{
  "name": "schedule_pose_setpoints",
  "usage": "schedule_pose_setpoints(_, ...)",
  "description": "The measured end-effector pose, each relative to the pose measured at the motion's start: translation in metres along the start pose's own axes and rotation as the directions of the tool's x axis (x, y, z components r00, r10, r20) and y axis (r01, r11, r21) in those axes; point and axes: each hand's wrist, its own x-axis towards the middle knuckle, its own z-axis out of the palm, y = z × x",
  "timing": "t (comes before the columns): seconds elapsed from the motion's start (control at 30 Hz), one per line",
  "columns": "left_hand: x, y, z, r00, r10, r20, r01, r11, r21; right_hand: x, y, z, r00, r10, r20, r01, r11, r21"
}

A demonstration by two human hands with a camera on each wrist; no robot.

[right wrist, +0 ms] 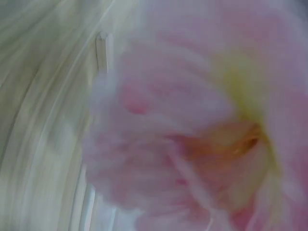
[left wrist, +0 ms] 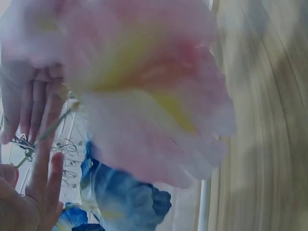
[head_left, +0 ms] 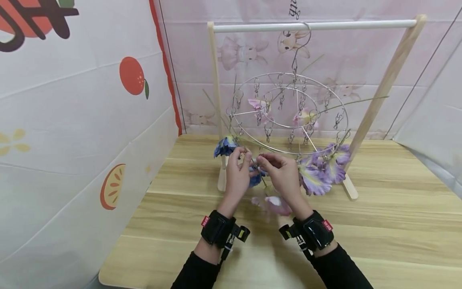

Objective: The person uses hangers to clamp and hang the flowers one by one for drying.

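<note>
A pink artificial flower [head_left: 277, 204] with a yellow throat hangs below both hands; its pink petals [right wrist: 159, 115] fill much of the right wrist view. Its thin green stem [left wrist: 55, 126] runs up between the hands. My left hand [head_left: 236, 174] pinches that stem by its end, fingers extended beside it. My right hand [head_left: 286, 176] pinches a small metal clip [left wrist: 28, 148] at the stem, close to the left fingertips. Blue flowers [head_left: 225, 146] hang just left of and behind the hands. The clip is mostly covered by fingers in the head view.
A round double-ring wire hanger [head_left: 347, 116] with several dangling clips hangs from a white bar [head_left: 252, 28] on a wooden stand [head_left: 388, 80]. Purple flowers [head_left: 317, 176] hang at its right front, pink ones [head_left: 304, 117] at the back. Beneath lies a wooden table [head_left: 173, 241].
</note>
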Motion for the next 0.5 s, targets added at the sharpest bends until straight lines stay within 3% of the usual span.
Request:
schedule_pose_setpoints(0.17,0.005,-0.003,-0.003,0.999,-0.004,-0.048,0.005,1.000,0.029,0.001,0.001,-0.004,0.999,0.029,0.046,-0.025,0.997,-0.076)
schedule_pose_setpoints(0.33,0.005,-0.005,-0.009,0.998,-0.023,-0.051,0.027,0.996,0.085,0.001,0.002,-0.006,0.996,-0.008,0.091,0.019,0.992,-0.121)
schedule_pose_setpoints(0.5,0.006,-0.008,-0.014,0.999,-0.005,-0.044,0.010,0.994,0.111,-0.001,0.003,-0.010,0.988,-0.064,0.141,0.095,0.970,-0.225)
